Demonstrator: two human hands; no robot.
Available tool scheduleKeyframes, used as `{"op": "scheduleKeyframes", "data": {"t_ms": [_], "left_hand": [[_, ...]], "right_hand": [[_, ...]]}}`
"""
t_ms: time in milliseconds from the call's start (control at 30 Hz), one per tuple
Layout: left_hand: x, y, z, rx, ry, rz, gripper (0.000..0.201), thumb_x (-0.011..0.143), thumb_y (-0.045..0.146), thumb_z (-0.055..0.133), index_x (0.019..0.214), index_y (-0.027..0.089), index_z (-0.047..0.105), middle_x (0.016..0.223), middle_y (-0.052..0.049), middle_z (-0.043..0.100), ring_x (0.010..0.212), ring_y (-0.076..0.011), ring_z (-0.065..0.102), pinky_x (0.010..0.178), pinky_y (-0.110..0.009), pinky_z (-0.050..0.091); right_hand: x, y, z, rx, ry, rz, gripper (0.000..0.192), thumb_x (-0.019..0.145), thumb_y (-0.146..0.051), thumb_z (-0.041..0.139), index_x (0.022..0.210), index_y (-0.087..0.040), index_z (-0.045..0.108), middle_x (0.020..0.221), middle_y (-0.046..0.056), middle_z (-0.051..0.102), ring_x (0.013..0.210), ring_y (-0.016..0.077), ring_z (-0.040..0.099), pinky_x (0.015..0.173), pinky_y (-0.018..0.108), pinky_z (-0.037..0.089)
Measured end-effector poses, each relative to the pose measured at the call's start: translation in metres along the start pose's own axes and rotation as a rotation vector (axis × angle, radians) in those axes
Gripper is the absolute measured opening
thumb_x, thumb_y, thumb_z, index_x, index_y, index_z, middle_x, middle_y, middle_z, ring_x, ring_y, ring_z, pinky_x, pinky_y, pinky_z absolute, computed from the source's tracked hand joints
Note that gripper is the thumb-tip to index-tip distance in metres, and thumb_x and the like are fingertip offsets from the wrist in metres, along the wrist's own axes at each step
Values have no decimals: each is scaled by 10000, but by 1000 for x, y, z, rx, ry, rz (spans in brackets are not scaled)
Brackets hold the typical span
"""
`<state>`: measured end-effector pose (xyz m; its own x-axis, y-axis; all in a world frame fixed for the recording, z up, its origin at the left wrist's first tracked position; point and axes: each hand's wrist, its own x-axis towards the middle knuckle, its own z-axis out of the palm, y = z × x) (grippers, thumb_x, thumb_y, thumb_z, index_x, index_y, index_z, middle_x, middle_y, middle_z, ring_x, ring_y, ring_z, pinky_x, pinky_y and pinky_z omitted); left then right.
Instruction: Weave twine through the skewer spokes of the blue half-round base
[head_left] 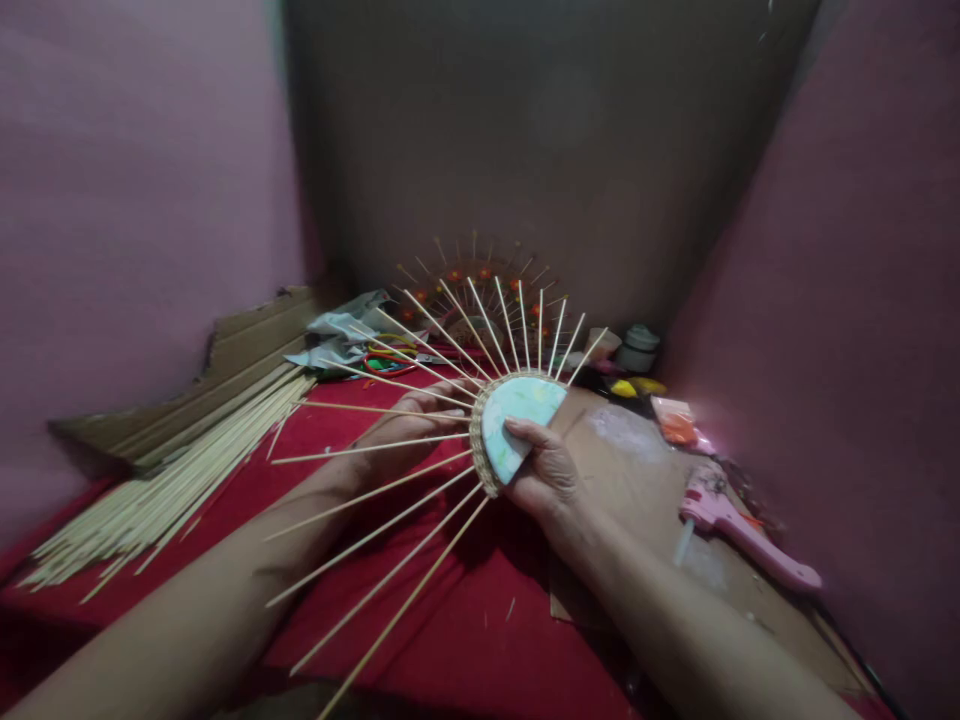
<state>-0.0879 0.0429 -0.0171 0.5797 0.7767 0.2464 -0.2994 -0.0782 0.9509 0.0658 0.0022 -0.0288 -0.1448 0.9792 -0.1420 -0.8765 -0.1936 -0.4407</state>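
Observation:
A pale half-round disc (517,415) with a woven rim and many thin bamboo sticks (375,490) fanning out of it is held up over the red cloth (465,640). My right hand (544,470) grips the disc's straight lower edge, thumb on its face. Behind the sticks on the disc's left side sits my left hand (409,425), its fingers reaching among them at the woven rim.
A bundle of loose bamboo sticks (172,470) lies at left on cardboard. A pink glue gun (739,530) rests on a brown board (637,470) at right. A finished stick fan with orange beads (480,290), small pots (637,348) and crumpled paper (345,335) stand at the back wall.

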Motion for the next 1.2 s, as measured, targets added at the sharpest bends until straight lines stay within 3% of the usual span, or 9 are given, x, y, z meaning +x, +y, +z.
{"op": "scheduleKeyframes", "data": {"t_ms": [267,500,667,700,800,900,967,1100,1200], "left_hand": [[-1,3,0,25,-87,-27,437,721,106,642,1148,192,612,1226,-109,573,1110,-267,534,956,-380,409],[-2,6,-2,-86,-1,-76,394,676,80,669,1061,154,635,1056,-104,655,933,-219,622,853,-330,480],[-1,28,-41,-25,385,-289,304,635,30,657,922,127,640,776,-75,662,636,-167,613,554,-286,504],[0,34,-54,7,578,-241,248,610,-2,643,836,101,640,687,-67,644,572,-152,586,515,-273,485],[-3,50,-86,28,826,-26,145,697,22,534,771,139,574,578,28,565,509,-64,498,519,-197,424],[-7,59,-82,227,1042,344,135,750,103,530,861,173,562,625,73,542,556,-43,473,573,-192,392],[-9,58,-57,547,962,509,177,779,212,558,951,173,574,737,42,578,665,-83,523,640,-246,410],[-1,49,7,1124,608,517,285,781,209,560,1061,158,570,891,-42,613,823,-160,554,775,-312,442],[11,43,34,1486,444,522,403,792,167,514,1195,160,499,955,-72,623,932,-207,529,849,-352,418]], "right_hand": [[1,0,-4,-44,-64,33,310,588,-49,582,878,-157,606,687,24,709,639,177,658,702,351,546],[4,-1,0,-39,48,-70,206,611,-50,593,801,-123,624,689,42,712,612,155,652,663,297,556],[7,-9,-1,-29,108,-152,227,636,-43,619,838,-147,621,718,17,711,676,149,653,739,320,547],[7,-10,-1,-10,125,-168,225,642,-43,625,837,-154,620,724,13,712,685,146,653,747,316,544],[10,-10,0,40,148,-194,203,658,-50,637,825,-164,619,750,12,712,709,134,650,765,299,536],[12,-6,-1,34,118,-197,209,636,-39,648,797,-171,620,738,1,705,688,121,639,767,285,530],[12,-3,-1,1,92,-212,228,598,-30,669,769,-174,620,703,-13,693,661,117,630,756,275,526],[10,0,2,-27,51,-263,268,544,-30,699,754,-173,615,696,-27,681,689,124,626,781,281,513],[11,-1,4,-11,20,-307,285,534,-31,703,765,-173,613,716,-36,678,693,113,618,816,273,497]]}}
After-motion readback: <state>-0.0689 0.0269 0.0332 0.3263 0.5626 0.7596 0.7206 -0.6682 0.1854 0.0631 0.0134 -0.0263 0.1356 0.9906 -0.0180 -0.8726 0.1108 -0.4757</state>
